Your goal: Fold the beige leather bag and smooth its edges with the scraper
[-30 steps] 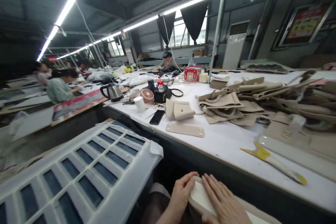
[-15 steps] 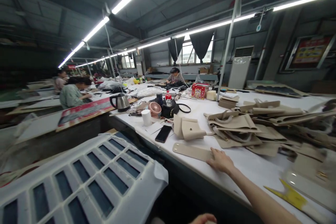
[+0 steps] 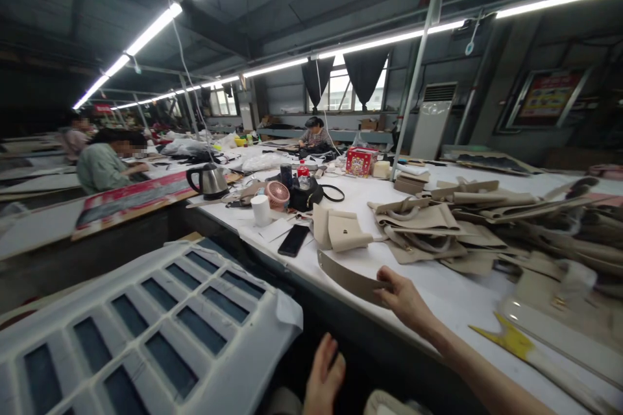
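My right hand (image 3: pixel 402 298) is closed on one end of a beige leather strip (image 3: pixel 348 279). The strip stands tilted on its edge, bowed a little, by the front edge of the white table. Below that edge is my left hand (image 3: pixel 326 369), with its fingers apart and nothing seen in them. Just beyond the strip lies a small beige flap piece (image 3: pixel 345 231) with a metal fitting. To the right spreads a pile of beige bag parts (image 3: pixel 428 224) with handles. A beige item (image 3: pixel 389 404) shows partly at the bottom edge, cut off by the frame.
At the left stands a pale rack (image 3: pixel 141 311) with dark slots. A phone (image 3: pixel 294 240), white cup (image 3: pixel 261 211), pink fan (image 3: pixel 278 195) and kettle (image 3: pixel 208 181) sit along the table. A yellow-handled pointed tool (image 3: pixel 516 337) lies at right. Other people work farther back.
My right hand has gripped the strip's end and raised it from lying flat. My left hand has come up further into view from the bottom. The view has shifted slightly right.
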A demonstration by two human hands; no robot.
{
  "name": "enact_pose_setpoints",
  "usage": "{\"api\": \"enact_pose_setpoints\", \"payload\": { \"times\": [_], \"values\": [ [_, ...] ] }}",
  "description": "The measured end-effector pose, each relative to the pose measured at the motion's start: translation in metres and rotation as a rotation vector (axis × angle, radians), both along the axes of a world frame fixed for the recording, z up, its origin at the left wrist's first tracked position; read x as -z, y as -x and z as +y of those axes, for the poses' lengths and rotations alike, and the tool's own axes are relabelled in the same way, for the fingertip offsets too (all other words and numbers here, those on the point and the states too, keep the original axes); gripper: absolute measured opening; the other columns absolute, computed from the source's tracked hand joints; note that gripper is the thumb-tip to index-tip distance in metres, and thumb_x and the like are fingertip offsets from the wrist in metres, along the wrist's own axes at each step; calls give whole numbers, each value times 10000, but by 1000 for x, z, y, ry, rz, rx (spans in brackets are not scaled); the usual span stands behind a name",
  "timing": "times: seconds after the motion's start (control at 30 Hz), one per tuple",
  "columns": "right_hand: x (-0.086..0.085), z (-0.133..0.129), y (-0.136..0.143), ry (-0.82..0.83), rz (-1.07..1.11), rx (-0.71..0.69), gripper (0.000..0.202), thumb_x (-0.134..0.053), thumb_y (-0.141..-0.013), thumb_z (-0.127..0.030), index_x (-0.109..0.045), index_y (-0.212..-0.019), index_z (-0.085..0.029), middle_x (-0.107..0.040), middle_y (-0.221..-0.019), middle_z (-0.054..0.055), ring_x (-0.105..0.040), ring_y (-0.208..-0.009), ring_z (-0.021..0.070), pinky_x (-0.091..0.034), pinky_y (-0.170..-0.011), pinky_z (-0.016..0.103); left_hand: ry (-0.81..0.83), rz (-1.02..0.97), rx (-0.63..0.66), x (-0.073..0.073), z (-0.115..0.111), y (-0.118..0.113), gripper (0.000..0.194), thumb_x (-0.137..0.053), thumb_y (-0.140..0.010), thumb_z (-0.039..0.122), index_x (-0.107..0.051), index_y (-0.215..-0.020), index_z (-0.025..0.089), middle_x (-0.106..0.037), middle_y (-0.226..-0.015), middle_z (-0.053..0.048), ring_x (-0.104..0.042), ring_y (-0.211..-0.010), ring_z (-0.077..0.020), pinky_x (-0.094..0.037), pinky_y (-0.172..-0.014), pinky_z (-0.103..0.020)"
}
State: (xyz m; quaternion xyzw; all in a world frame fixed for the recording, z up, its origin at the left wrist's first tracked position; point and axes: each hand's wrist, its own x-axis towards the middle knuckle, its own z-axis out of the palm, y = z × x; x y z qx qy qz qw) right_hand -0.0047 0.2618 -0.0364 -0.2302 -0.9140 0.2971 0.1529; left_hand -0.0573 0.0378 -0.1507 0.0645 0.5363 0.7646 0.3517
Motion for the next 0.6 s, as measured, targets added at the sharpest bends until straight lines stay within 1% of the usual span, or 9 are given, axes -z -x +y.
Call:
{"api": "enact_pose_setpoints", "payload": {
  "times": [0.07,0.13,0.2,0.27,0.33,0.37,0.43,0.5,0.6],
  "values": [
    [-16,-29,-42,74,49,-54,53,-495,-841,-254,-463,-824,-215,-503,-716,-40,-497,-712,151,-391,-653,249,28,-3,-133,-25,-15,16,1068,-742,-645,661,-267,-1494,219,-292,-1553,-142,-308,-1416,-304,-283,-1149,-383],
    [-33,-56,-87,230,92,-109,79,-531,-854,-274,-501,-827,-206,-517,-731,-32,-477,-708,146,-382,-641,247,17,53,-129,-53,-30,27,969,-738,-706,596,-243,-1491,316,-252,-1579,-59,-359,-1389,-270,-296,-1141,-375],
    [-47,-78,-130,443,97,-108,110,-587,-857,-295,-537,-841,-198,-541,-758,-17,-479,-715,149,-384,-629,245,25,100,-22,-75,-44,27,881,-774,-715,511,-330,-1450,312,-377,-1518,-59,-434,-1332,-244,-392,-1060,-316],
    [-51,-93,-168,627,89,-21,152,-643,-853,-323,-557,-861,-198,-542,-765,-16,-477,-707,143,-387,-611,232,83,70,184,-88,-56,16,670,-783,-725,462,-518,-1295,233,-589,-1312,-95,-586,-1144,-244,-490,-905,-289],
    [-44,-104,-202,802,93,121,213,-692,-843,-366,-556,-868,-204,-512,-722,-33,-450,-649,119,-368,-560,207,144,-18,342,-92,-69,-3,499,-776,-734,453,-602,-1113,179,-694,-1072,-96,-663,-898,-222,-525,-765,-284],
    [-36,-109,-217,903,112,196,246,-713,-833,-391,-554,-872,-207,-508,-712,-39,-439,-627,109,-357,-539,195,171,-61,374,-92,-75,-14,472,-774,-733,461,-603,-1065,174,-708,-988,-86,-666,-806,-207,-527,-716,-282],
    [-19,-119,-243,1138,201,352,296,-741,-814,-433,-567,-900,-209,-550,-754,-26,-466,-642,108,-380,-545,185,220,-107,373,-86,-83,-33,499,-787,-710,483,-576,-1052,187,-713,-888,-62,-660,-720,-190,-520,-658,-269],
    [-2,-129,-262,1345,335,496,313,-763,-797,-434,-608,-924,-193,-610,-871,18,-533,-752,137,-454,-644,206,271,-109,355,-80,-83,-46,559,-808,-669,516,-547,-1050,200,-707,-804,-40,-649,-664,-182,-501,-602,-247],
    [15,-140,-281,1480,481,673,307,-789,-776,-418,-671,-881,-155,-635,-901,58,-570,-827,170,-497,-754,250,343,-104,381,-76,-72,-57,589,-803,-630,579,-537,-998,204,-675,-688,-13,-601,-551,-163,-465,-522,-233]
  ]
}}
